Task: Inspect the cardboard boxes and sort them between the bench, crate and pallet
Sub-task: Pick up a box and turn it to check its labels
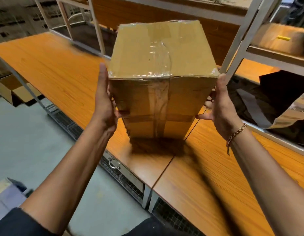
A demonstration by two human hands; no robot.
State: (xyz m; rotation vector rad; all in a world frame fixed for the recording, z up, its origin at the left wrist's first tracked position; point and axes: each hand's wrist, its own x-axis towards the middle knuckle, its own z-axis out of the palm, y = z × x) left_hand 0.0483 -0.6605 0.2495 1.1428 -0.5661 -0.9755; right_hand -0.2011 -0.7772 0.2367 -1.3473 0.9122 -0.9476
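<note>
A brown cardboard box (pixel 158 53), sealed with clear tape along its top and down its front, stands tall over the orange wooden bench (pixel 51 65). My left hand (pixel 104 99) presses flat against its left side. My right hand (pixel 221 103) grips its right side, with a chain bracelet on the wrist. Its shadow falls on the bench right beneath it; I cannot tell whether its base touches the wood. The box's back and underside are hidden.
A white metal shelf frame (pixel 239 38) rises at the right, with a black bag (pixel 275 99) on its lower level and cardboard above. Wire mesh panels (pixel 124 181) hang under the bench edge. Open cardboard boxes (pixel 13 92) sit on the grey floor at left.
</note>
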